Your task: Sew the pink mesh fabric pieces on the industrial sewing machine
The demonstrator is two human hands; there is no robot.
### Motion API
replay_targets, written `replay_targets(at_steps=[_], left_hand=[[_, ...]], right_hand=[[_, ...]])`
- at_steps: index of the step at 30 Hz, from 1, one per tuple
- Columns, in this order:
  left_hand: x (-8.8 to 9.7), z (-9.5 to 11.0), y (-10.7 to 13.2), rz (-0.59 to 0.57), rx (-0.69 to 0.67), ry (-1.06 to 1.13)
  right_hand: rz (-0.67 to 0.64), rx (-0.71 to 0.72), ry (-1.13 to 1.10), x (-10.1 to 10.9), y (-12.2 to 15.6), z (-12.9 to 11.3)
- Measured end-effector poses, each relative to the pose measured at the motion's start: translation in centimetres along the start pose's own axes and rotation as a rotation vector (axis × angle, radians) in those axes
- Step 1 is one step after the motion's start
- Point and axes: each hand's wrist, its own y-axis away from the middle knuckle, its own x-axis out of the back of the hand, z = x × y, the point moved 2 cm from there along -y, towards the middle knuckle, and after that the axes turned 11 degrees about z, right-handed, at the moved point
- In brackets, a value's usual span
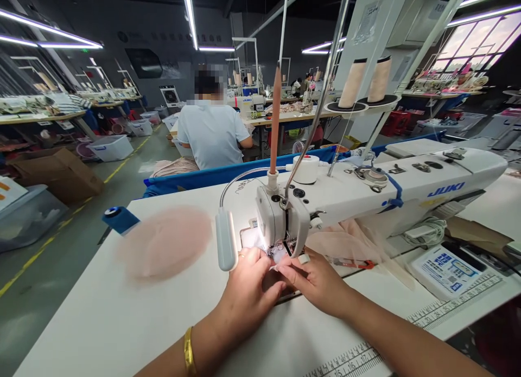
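My left hand [250, 282] is at the sewing machine's [407, 184] presser foot, with its fingers bent together over a small piece of pale fabric [274, 267]. A gold bangle [188, 351] circles that wrist. From the other side, my right hand [321, 285] pinches the edge of the same fabric between thumb and fingertips. Most of the fabric is hidden by the fingers and the machine head. Behind the right hand, sheer pink fabric [345, 244] lies under the machine arm, with an orange-handled tool [354, 263] on it.
A lamp [226, 241] hangs close by my left hand. Sheer pink fabric [171, 244] and a blue thread spool [121, 218] lie at the table's left. A white box [445, 271] sits at the right beside printed rulers [459, 301]. A person [214, 130] sits ahead, back turned.
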Motion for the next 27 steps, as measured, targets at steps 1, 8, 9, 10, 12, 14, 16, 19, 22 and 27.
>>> replay_targets(at_steps=[1, 8, 9, 10, 12, 14, 16, 19, 22, 27], left_hand=[[0.0, 0.1, 0.0, 0.026, 0.006, -0.003], [0.5, 0.9, 0.2, 0.176, -0.036, -0.024], [0.5, 0.9, 0.2, 0.19, -0.049, -0.033], [0.5, 0.8, 0.2, 0.2, -0.062, -0.041], [0.7, 0.7, 0.1, 0.211, -0.086, -0.049], [0.9, 0.6, 0.0, 0.214, -0.102, -0.052], [1.3, 0.6, -0.2, 0.219, -0.136, -0.053], [1.6, 0.8, 0.1, 0.238, -0.266, -0.051], [1.2, 0.9, 1.0, 0.208, -0.415, -0.074], [-0.1, 0.4, 2.4, 0.139, -0.495, -0.091]], right_hand=[[0.003, 0.0, -0.007, 0.0, 0.0, -0.1], [-0.007, 0.073, -0.013, 0.0, 0.0, -0.7], [-0.014, 0.085, 0.0, 0.0, 0.1, -0.7], [-0.019, 0.092, 0.012, -0.1, 0.1, -0.7], [-0.004, 0.096, 0.01, -0.1, 0.1, -0.8], [0.025, 0.095, -0.019, -0.1, 0.1, -0.9], [0.042, 0.102, -0.032, 0.1, 0.0, -0.9], [-0.04, 0.175, 0.01, 0.4, 0.1, -0.8], [-0.236, 0.335, 0.114, 0.6, 0.5, -0.5], [-0.369, 0.428, 0.284, 1.0, 1.1, -0.2]])
